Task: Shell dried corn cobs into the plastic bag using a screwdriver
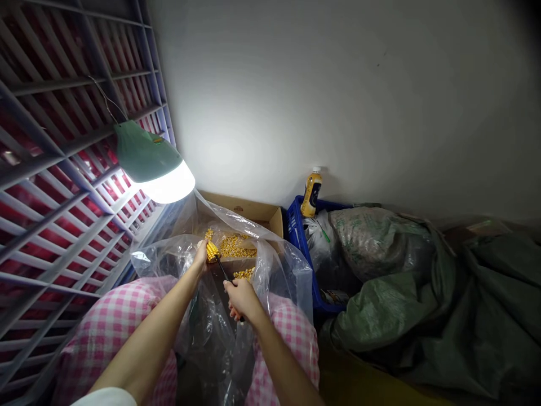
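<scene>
from where i watch, the left hand (200,257) is wrapped around a corn cob (212,251), fingers closed on its near end, holding it just above the open mouth of a clear plastic bag (274,265). the right hand (240,299) is fisted around the handle of a dark, thin tool (222,270) whose tip touches the cob (i cannot tell what kind of tool it is, the shaft is too slim and dim). loose yellow kernels (234,245) lie in the bag, which sits inside a cardboard box (253,210) against the wall. both forearms reach out over knees covered in pink checked cloth (110,327).

a green-shaded lamp (154,163) glows just left of the box, hanging from a grey metal rack (51,169). to the right of the box stands a blue crate (298,231) with a yellow bottle (311,193) upright at its back edge, and green sacks (380,254) are piled beside and beyond it.
</scene>
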The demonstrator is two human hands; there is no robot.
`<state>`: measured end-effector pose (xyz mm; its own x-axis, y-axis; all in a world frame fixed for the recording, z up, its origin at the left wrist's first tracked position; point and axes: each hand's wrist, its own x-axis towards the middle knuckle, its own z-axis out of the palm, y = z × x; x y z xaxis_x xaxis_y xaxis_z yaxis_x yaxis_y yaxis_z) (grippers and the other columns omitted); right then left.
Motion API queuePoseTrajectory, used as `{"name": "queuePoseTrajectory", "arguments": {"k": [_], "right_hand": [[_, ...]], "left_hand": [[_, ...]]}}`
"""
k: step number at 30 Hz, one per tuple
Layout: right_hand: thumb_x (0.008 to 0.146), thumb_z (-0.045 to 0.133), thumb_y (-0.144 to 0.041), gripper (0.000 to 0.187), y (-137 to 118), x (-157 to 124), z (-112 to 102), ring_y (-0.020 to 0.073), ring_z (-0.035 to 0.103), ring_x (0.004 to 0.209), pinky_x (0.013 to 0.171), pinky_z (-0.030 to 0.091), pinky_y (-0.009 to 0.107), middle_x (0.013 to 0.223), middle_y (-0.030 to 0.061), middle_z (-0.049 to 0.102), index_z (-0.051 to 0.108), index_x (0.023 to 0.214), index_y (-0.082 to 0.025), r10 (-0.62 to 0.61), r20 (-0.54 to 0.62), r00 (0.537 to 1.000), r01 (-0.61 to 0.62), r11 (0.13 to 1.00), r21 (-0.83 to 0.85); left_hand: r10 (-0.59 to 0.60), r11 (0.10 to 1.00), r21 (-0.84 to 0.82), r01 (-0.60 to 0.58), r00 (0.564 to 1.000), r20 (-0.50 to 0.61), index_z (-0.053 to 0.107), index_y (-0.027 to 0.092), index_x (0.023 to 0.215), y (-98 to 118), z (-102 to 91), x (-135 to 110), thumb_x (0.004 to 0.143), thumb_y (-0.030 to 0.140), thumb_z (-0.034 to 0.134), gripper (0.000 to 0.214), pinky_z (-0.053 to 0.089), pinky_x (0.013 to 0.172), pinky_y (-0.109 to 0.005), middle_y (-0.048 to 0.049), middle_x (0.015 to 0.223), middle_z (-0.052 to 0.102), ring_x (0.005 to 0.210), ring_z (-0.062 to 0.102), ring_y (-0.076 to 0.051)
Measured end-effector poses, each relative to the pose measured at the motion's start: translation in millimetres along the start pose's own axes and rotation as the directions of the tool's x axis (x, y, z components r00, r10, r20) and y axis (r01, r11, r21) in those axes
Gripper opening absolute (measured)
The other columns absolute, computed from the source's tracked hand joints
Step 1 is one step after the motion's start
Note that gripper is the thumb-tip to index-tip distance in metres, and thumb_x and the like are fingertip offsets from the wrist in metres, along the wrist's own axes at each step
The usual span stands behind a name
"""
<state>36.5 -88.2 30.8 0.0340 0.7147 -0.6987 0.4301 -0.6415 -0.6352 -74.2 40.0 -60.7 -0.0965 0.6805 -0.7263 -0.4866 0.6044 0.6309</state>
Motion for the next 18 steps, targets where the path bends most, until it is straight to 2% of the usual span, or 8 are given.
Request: {"name": "queuePoseTrajectory", "arguments": {"k": [3,5,7,9,11,13,15,18], "right_hand": [[0.093,0.021,-0.036,0.039,-2,4,-9,0.0056,0.032,0.031,0.037,0.031,0.017,0.046,-0.0067,0.039,0.054,0.091,-0.015,0.085,0.298,0.951,-0.174,0.942,0.288],[0.094,0.019,-0.036,0.041,0,5,-11,0.0045,0.03,0.03,0.035,0.029,0.015,0.045,-0.0077,0.036,0.054,0.089,-0.015,0.072,0.359,0.931,-0.203,0.918,0.34],[0.093,0.023,-0.036,0.037,4,5,-8,0.0059,0.034,0.031,0.036,0.032,0.017,0.046,-0.0065,0.039,0.054,0.09,-0.015,0.071,0.256,0.964,-0.137,0.959,0.249],[0.09,0.033,-0.034,0.03,9,4,0,0.0099,0.045,0.037,0.04,0.037,0.022,0.053,-0.0014,0.049,0.056,0.09,-0.014,0.017,0.041,0.999,-0.019,0.998,0.058],[0.086,0.042,-0.031,0.024,12,3,7,0.0167,0.058,0.056,0.051,0.043,0.027,0.068,0.0077,0.058,0.059,0.088,-0.013,-0.121,-0.162,0.979,0.093,0.981,-0.169],[0.084,0.047,-0.028,0.021,11,3,11,0.0209,0.061,0.072,0.061,0.044,0.028,0.079,0.0134,0.061,0.06,0.085,-0.012,-0.217,-0.244,0.945,0.143,0.947,-0.288],[0.086,0.043,-0.029,0.023,7,3,10,0.0187,0.06,0.066,0.058,0.044,0.027,0.073,0.0106,0.06,0.059,0.087,-0.012,-0.139,-0.173,0.975,0.106,0.976,-0.188],[0.092,0.027,-0.035,0.036,-1,6,-1,0.009,0.043,0.037,0.041,0.037,0.021,0.051,-0.0024,0.046,0.056,0.089,-0.014,0.046,0.146,0.988,-0.065,0.989,0.13]], "left_hand": [[0.007,0.999,0.034,-0.007,1.0,0.014,0.045,0.019,0.069,-2,-1.0,4,0.082,0.037,0.044,0.022,0.043,0.038,-0.022,0.0034,0.046,0.047,0.039,0.053,-0.014],[0.009,0.998,0.055,-0.01,1.0,0.018,0.045,0.019,0.069,-3,-1.5,5,0.081,0.037,0.045,0.022,0.043,0.038,-0.021,0.0037,0.046,0.047,0.039,0.053,-0.013],[0.007,0.999,0.051,-0.007,1.0,0.016,0.046,0.019,0.07,-4,-1.9,6,0.081,0.037,0.045,0.021,0.043,0.038,-0.021,0.0039,0.047,0.047,0.039,0.053,-0.013],[0.003,1.0,0.027,-0.004,1.0,0.014,0.045,0.019,0.071,-4,-2.2,6,0.081,0.037,0.044,0.02,0.043,0.038,-0.021,0.004,0.047,0.048,0.04,0.053,-0.013],[0.004,1.0,0.006,-0.004,1.0,0.014,0.045,0.02,0.072,-4,-2.7,6,0.082,0.037,0.042,0.02,0.043,0.039,-0.022,0.0038,0.048,0.048,0.041,0.054,-0.013],[-0.004,1.0,0.005,0.003,1.0,0.014,0.045,0.02,0.072,-3,-3.1,6,0.082,0.038,0.041,0.021,0.044,0.039,-0.023,0.0031,0.049,0.049,0.042,0.055,-0.014],[-0.013,1.0,0.012,0.012,1.0,0.013,0.045,0.02,0.072,-2,-3.5,6,0.082,0.039,0.042,0.022,0.045,0.039,-0.024,0.0023,0.049,0.05,0.043,0.055,-0.015],[-0.026,0.999,0.034,0.025,0.999,0.022,0.046,0.019,0.071,-1,-3.7,6,0.081,0.039,0.043,0.023,0.045,0.039,-0.024,0.0015,0.05,0.051,0.042,0.055,-0.015]]}}
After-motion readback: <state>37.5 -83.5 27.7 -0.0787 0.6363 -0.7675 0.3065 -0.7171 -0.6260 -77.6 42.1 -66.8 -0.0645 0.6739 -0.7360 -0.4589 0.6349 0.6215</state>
